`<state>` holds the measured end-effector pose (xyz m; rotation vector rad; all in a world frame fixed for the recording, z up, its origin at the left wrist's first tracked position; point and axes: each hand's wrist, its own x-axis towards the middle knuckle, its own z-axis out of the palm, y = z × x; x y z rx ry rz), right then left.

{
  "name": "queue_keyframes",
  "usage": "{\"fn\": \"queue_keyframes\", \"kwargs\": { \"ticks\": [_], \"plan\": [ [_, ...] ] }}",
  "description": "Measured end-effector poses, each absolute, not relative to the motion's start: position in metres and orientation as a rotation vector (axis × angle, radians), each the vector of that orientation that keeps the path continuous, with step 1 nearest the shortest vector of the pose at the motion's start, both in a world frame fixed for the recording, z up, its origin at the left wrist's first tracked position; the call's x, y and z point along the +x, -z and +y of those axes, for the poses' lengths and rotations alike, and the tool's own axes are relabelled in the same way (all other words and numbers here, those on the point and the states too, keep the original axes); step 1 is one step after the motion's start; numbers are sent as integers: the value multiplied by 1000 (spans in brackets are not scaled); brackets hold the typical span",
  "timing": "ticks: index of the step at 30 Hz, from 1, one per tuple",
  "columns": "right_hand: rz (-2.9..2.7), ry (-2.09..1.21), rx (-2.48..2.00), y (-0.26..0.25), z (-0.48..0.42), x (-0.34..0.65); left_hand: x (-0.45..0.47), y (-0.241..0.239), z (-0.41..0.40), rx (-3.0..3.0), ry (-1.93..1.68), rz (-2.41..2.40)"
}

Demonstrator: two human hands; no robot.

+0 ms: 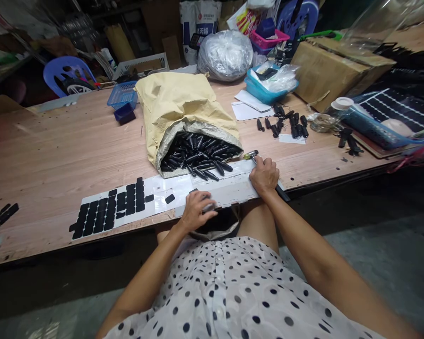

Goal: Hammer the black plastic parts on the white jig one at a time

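Note:
My right hand (265, 176) rests at the right end of the white board (229, 186), wrapped round the handle of a small mallet (250, 154). Its yellow and black head shows beyond my fingers, and the black grip end sticks out below the hand. My left hand (199, 209) is at the board's front edge, fingers curled over a small greyish thing that I cannot make out. Just behind the board, black tapered plastic parts (198, 150) spill from the mouth of a yellow sack (183, 99). One black rounded patch (170, 198) lies left of my left hand.
Black patches (106, 212) lie in rows on white sheets to the left. Blue baskets (123, 94) stand behind them. Loose black parts (293, 125), a turquoise basket (268, 96) and a cardboard box (332, 70) are to the right. The table edge runs before my lap.

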<state>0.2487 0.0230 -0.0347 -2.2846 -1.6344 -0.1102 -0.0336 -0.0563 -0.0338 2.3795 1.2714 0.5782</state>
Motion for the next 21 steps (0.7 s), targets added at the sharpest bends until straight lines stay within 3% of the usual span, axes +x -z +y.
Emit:
{"fn": "queue_keyframes", "kwargs": {
  "ticks": [6, 11, 21],
  "plan": [
    [-1654, 115, -2285, 37, 24, 250, -39, 12, 16, 2420, -633, 1628],
    [-1646, 135, -2297, 35, 24, 246, -43, 5, 54, 2581, -467, 1554],
    [-1651, 159, -2322, 32, 23, 244, -34, 10, 16, 2558, -449, 1404]
  ]
}}
